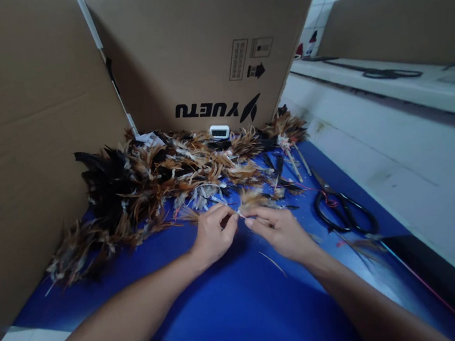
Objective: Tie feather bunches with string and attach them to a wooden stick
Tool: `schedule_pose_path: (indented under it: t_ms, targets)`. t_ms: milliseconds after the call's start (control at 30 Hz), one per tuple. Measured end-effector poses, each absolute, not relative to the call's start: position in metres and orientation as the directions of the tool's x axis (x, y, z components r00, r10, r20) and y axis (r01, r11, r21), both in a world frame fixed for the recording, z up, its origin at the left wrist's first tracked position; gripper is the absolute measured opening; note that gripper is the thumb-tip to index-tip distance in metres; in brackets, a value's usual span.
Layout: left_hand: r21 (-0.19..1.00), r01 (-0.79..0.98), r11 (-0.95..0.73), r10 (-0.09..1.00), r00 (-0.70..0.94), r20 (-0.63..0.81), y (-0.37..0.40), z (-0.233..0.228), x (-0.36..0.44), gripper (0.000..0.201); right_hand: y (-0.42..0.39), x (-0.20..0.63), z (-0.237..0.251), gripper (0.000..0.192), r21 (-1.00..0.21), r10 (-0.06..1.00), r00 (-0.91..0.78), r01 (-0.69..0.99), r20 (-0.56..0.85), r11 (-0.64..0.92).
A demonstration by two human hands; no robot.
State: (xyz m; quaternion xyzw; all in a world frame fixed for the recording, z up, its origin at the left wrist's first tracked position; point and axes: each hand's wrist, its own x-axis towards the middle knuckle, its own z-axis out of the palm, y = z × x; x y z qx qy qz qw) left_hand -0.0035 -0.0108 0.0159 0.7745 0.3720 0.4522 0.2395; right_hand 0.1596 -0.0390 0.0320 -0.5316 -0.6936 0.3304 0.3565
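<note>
My left hand (214,234) and my right hand (279,231) meet over a blue sheet (232,303), fingertips pinched together on a small tuft of brown feathers (253,198) with pale quill ends. A big pile of brown, black and white feathers (155,182) lies just beyond the hands, spreading left along the sheet. One loose thin feather (272,263) lies on the sheet under my right wrist.
Black scissors (343,209) with red thread lie to the right of my right hand. Feather bundles on sticks (289,137) lie at the back right. Cardboard walls (30,139) stand left and behind; a small white device (220,131) sits at the box's foot.
</note>
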Motion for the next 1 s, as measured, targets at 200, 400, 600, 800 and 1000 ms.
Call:
schedule_pose_path:
  t_ms: [200, 400, 600, 800, 1000]
  targets:
    - [0.569, 0.406, -0.715, 0.697, 0.362, 0.619, -0.011, 0.01, -0.004, 0.014, -0.039, 0.156, 0.034, 0.022, -0.861, 0.97, -0.175, 0.454, 0.166, 0.229]
    - [0.46, 0.475, -0.751, 0.656, 0.455, 0.602, -0.015, 0.006, -0.005, 0.016, -0.04, 0.155, 0.035, 0.024, -0.837, 0.974, -0.157, 0.501, 0.163, 0.221]
    - [0.414, 0.504, -0.758, 0.645, 0.483, 0.593, -0.017, 0.004, -0.005, 0.016, -0.039, 0.156, 0.031, 0.027, -0.825, 0.976, -0.15, 0.522, 0.161, 0.216]
    - [0.395, 0.508, -0.766, 0.635, 0.502, 0.587, -0.016, 0.002, -0.004, 0.017, -0.038, 0.156, 0.031, 0.031, -0.819, 0.975, -0.137, 0.53, 0.175, 0.221]
    - [0.409, 0.482, -0.775, 0.628, 0.512, 0.586, -0.015, 0.0, -0.004, 0.017, -0.038, 0.156, 0.035, 0.033, -0.826, 0.975, -0.152, 0.519, 0.164, 0.22]
